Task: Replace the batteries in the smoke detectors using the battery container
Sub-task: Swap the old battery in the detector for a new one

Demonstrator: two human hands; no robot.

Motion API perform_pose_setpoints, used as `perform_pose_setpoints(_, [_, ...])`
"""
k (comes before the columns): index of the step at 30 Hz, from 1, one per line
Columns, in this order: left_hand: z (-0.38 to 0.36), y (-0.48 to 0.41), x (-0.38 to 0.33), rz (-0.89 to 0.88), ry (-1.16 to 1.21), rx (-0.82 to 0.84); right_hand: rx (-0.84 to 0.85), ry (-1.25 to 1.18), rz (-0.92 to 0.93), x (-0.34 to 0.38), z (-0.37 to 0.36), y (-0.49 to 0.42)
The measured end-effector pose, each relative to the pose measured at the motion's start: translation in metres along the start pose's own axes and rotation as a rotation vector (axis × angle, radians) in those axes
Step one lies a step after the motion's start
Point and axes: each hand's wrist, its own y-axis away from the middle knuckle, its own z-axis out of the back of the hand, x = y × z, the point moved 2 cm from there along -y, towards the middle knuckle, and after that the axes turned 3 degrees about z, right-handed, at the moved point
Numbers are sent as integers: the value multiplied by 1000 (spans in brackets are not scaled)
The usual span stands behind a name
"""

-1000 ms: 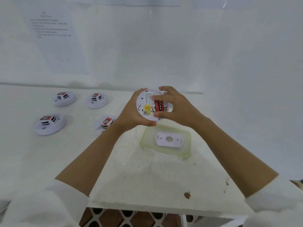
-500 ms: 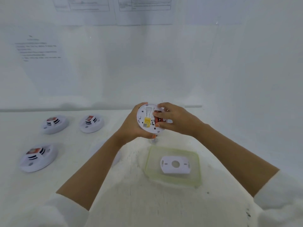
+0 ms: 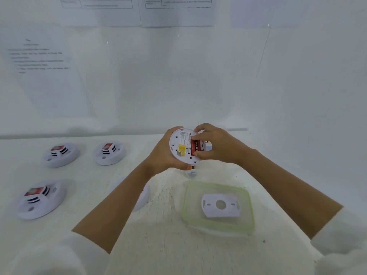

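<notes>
My left hand grips a white smoke detector from below and behind, its back side turned toward me above the table. A red battery sits in the detector's open compartment, beside a yellow sticker. My right hand pinches that battery, thumb at its lower end and fingers at its upper end. Below the hands lies a clear, green-rimmed container lid with the detector's white mounting plate on it.
Three more smoke detectors rest face-up at the left of the white table. A fourth detector is mostly hidden under my left forearm. A small dark item lies under the hands. A white wall with papers stands behind.
The view has tilted upward, so hands and table sit lower in frame. My right fingers have shifted from lying over the detector's back to pinching the red battery.
</notes>
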Motion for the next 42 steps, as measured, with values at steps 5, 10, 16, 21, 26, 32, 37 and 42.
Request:
perform_pose_setpoints(5, [1, 1, 3, 10, 35, 0, -4, 170, 54, 6, -2, -4])
perform_pose_setpoints(10, [-2, 0, 5, 5, 53, 12, -76, 295, 185, 6, -8, -4])
perform_pose_setpoints(16, [-3, -8, 1, 4, 53, 10, -209, 299, 328, 2, -11, -8])
perform_pose_setpoints(21, [-3, -12, 4, 8, 39, 12, -244, 306, 397, -5, -13, -12])
perform_pose_setpoints(26, [-3, -12, 8, 29, 49, 12, -255, 284, 423, -12, -20, -12])
perform_pose_setpoints(32, [-2, -13, 10, 45, 38, -11, -285, 263, 441, -19, -24, -15])
perform_pose_setpoints(37, [-2, -14, 12, 61, 42, -24, -310, 263, 431, -27, -29, -15])
perform_pose_setpoints(42, [-1, -14, 13, 70, 42, -26, -313, 251, 420, -30, -32, -14])
